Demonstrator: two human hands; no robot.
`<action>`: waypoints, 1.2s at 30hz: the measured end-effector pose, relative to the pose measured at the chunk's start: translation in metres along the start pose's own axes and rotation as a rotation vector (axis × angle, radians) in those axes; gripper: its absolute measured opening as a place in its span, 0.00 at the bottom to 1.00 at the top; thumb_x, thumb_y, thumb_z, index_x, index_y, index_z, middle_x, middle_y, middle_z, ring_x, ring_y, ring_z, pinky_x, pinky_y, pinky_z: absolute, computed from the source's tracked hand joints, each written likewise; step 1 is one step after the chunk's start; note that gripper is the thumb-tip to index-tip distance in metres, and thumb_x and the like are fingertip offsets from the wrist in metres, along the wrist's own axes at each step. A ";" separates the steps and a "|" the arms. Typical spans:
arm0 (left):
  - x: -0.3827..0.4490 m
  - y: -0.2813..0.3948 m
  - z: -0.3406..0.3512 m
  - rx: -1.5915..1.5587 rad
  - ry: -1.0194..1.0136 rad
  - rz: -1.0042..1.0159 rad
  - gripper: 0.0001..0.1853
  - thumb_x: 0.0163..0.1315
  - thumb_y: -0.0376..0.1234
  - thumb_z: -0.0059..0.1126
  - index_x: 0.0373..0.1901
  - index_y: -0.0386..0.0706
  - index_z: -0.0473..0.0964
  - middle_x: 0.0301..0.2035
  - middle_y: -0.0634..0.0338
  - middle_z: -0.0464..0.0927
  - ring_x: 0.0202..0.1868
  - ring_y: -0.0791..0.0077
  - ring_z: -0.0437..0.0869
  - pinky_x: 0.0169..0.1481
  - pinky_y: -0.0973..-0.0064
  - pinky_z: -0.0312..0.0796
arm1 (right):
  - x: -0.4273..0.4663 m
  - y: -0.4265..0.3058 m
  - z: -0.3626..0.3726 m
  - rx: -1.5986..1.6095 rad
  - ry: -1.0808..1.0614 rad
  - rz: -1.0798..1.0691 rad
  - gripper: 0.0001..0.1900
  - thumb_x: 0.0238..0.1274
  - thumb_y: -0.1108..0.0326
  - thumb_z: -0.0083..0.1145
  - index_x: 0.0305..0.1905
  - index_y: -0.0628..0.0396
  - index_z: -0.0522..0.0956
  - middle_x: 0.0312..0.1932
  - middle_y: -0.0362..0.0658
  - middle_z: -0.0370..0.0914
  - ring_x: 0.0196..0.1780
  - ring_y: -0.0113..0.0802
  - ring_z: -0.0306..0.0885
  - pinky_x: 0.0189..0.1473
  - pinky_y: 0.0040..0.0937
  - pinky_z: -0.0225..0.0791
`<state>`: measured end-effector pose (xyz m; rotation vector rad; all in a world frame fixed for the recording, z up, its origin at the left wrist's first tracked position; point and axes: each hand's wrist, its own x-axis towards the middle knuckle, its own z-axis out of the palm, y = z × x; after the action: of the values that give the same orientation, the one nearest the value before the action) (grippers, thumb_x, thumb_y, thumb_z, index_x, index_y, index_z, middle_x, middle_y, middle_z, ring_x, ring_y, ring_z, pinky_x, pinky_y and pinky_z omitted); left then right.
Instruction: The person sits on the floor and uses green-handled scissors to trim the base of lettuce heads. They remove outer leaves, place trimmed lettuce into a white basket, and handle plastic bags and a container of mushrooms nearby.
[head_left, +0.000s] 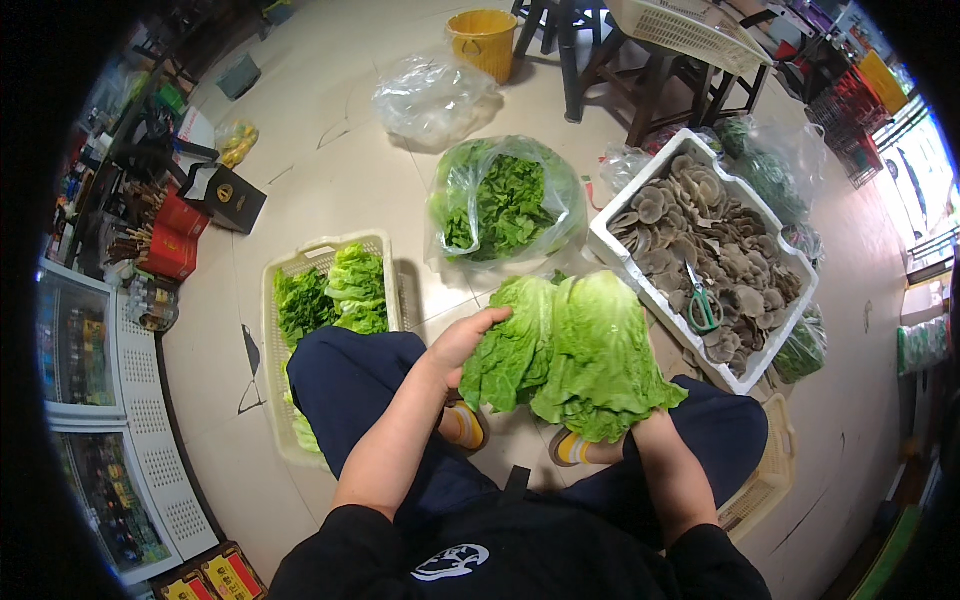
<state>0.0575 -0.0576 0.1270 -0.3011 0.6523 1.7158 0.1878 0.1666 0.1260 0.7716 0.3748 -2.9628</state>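
Observation:
Two bunches of green leaf lettuce lie side by side between my hands, above my feet. My left hand (466, 339) grips the left bunch (513, 341) from its outer side, thumb on top. The right bunch (598, 349) rests against my right hand (654, 418), whose fingers are mostly hidden under the leaves. Just beyond the lettuce stands an open clear plastic bag (459, 180) of dark green leafy vegetables (510, 199). Left of my knee, a cream plastic basket (391, 289) holds lettuce (356, 281) and darker leafy greens (304, 307).
At the right, a white foam box (619, 244) holds grey oyster mushrooms (739, 240) with green-handled scissors (703, 304) on top. Bagged greens (802, 349) lie beside it. Another basket (769, 480) is by my right knee. Farther off are a crumpled plastic bag (431, 97), yellow bucket (482, 45) and stools (649, 94).

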 end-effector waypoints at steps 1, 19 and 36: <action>-0.001 0.002 -0.001 0.010 0.023 0.006 0.19 0.71 0.40 0.47 0.54 0.34 0.74 0.47 0.50 0.82 0.45 0.61 0.85 0.53 0.63 0.78 | 0.001 0.002 -0.003 0.025 -0.077 -0.021 0.34 0.70 0.38 0.41 0.66 0.57 0.68 0.63 0.52 0.71 0.61 0.49 0.74 0.64 0.47 0.66; 0.008 -0.017 0.019 0.546 0.084 0.154 0.35 0.66 0.46 0.59 0.64 0.30 0.63 0.56 0.48 0.74 0.56 0.66 0.78 0.59 0.71 0.73 | 0.006 0.010 -0.012 -0.093 -0.084 -0.040 0.33 0.73 0.42 0.39 0.68 0.59 0.65 0.62 0.52 0.72 0.59 0.47 0.75 0.62 0.44 0.69; -0.028 0.039 0.014 0.839 0.487 0.523 0.24 0.65 0.31 0.48 0.63 0.34 0.62 0.46 0.45 0.80 0.46 0.59 0.84 0.49 0.67 0.78 | -0.012 -0.013 0.010 -0.086 -0.260 -0.083 0.43 0.63 0.30 0.46 0.70 0.55 0.63 0.63 0.52 0.70 0.63 0.48 0.71 0.63 0.46 0.67</action>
<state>0.0295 -0.0770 0.1631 0.0698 1.8594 1.6797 0.1921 0.1762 0.1432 0.3633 0.5225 -3.0453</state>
